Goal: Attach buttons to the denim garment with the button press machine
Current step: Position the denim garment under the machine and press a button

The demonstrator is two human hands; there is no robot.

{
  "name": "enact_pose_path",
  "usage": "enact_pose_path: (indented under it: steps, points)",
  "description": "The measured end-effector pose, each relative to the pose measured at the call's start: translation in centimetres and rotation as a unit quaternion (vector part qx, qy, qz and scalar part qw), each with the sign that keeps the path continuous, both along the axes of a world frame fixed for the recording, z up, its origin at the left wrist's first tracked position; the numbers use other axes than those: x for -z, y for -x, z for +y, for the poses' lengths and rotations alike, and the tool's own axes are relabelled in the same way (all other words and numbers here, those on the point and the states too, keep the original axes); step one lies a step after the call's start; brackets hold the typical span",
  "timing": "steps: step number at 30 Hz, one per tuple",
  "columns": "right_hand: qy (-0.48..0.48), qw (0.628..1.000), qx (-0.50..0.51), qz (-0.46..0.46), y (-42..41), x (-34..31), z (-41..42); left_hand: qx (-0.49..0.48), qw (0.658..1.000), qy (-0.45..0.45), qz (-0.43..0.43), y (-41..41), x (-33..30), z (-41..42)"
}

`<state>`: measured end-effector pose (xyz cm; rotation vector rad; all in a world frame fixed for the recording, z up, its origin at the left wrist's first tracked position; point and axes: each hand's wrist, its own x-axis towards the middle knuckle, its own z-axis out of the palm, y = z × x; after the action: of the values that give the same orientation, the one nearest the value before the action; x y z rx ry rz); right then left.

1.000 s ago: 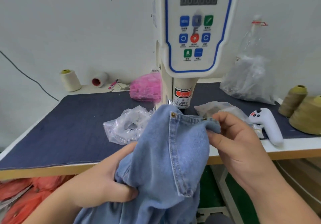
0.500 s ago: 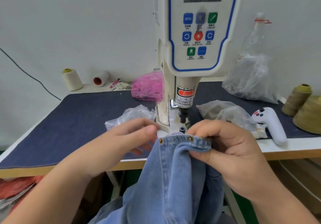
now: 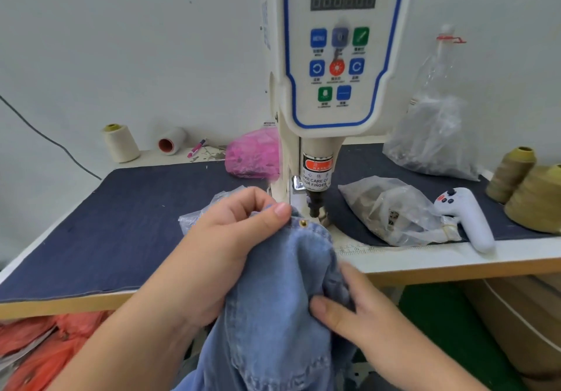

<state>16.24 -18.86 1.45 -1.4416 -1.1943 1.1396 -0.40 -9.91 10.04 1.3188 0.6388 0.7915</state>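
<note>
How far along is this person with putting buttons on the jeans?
One brass stud already sits at the top edge of the denim. In hand: the left hand pinches that edge beside the press, while the right hand holds the fabric lower down. Left: pressing the next stud; nothing shows how many remain.

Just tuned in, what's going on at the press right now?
A person is feeding the denim garment up to the button press machine. The left hand pinches the top edge beside a brass rivet, just short of the punch. The right hand holds the fabric lower down at the table edge.
</note>
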Motion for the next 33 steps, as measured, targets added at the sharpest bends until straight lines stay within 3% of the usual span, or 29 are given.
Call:
enact_pose_path:
  steps: [2, 4, 8, 11, 16, 21, 24, 27, 29, 31, 33]
  points:
    - [0.060, 0.994, -0.044, 0.074, -0.1, 1.0, 0.0, 0.019, 1.000, -0.018, 0.008, 0.1, -0.3, 0.3]
    - [0.036, 0.995, -0.034, 0.088, -0.4, 1.7, 0.0, 0.039, 0.998, -0.037, 0.023, 0.3, -0.3, 0.5]
    - [-0.063, 0.989, 0.130, 0.042, -1.9, 1.5, 0.0, 0.046, 0.993, -0.091, 0.059, 1.3, -0.6, 1.1]
    - [-0.150, 0.964, 0.163, 0.148, -3.0, 0.0, -0.1, 0.032, 0.986, -0.130, 0.103, 2.4, -0.8, 1.9]
    - [-0.219, 0.930, 0.104, 0.275, -3.2, -3.0, 0.3, 0.054, 0.970, -0.143, 0.189, 3.1, -0.2, 2.9]
    - [-0.142, 0.916, 0.061, 0.371, -2.6, -4.8, 1.8, 0.192, 0.952, -0.068, 0.228, 2.3, 0.7, 2.9]
    - [-0.064, 0.910, 0.031, 0.409, -2.8, -4.7, 2.1, 0.237, 0.940, -0.096, 0.225, 1.1, 1.0, 2.2]
    - [-0.019, 0.905, 0.007, 0.425, -3.4, -4.3, 2.1, 0.173, 0.937, -0.175, 0.248, 0.6, 1.8, 2.1]
    - [0.002, 0.898, -0.028, 0.440, -4.1, -4.2, 1.8, 0.141, 0.947, -0.175, 0.229, 0.6, 2.0, 2.3]
    - [0.030, 0.889, -0.094, 0.448, -4.7, -4.0, 1.3, 0.130, 0.957, -0.167, 0.200, 0.7, 1.7, 2.2]
    - [0.053, 0.885, -0.161, 0.433, -5.0, -3.7, 0.8, 0.102, 0.952, -0.213, 0.194, 0.6, 1.2, 2.2]
